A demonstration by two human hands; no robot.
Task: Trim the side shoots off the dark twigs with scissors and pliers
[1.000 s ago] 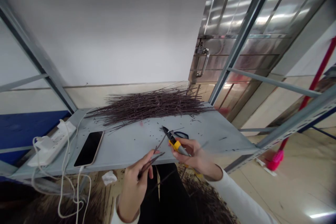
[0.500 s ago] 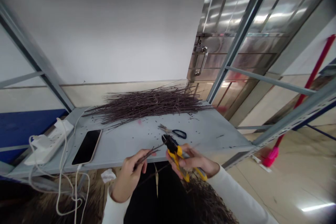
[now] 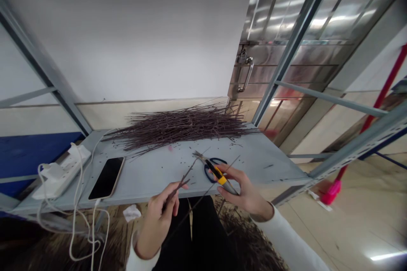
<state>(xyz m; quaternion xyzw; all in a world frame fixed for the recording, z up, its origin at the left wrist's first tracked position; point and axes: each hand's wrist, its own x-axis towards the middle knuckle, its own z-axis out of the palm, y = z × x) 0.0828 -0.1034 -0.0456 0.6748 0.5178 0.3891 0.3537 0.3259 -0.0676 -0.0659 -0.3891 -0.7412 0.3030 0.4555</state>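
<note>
From the head cam: L hand pinched shut on thin twigs, R hand curled round yellow snips above blue scissors. Big twig pile left on grey metal shelf, bits scattered, more twigs on floor; phone, power strip on shelf, steel door behind

I'm watching through one head-worn camera, facing forward and down. It looks from close above the left hand and right hand, out over a metal shelf.
</note>
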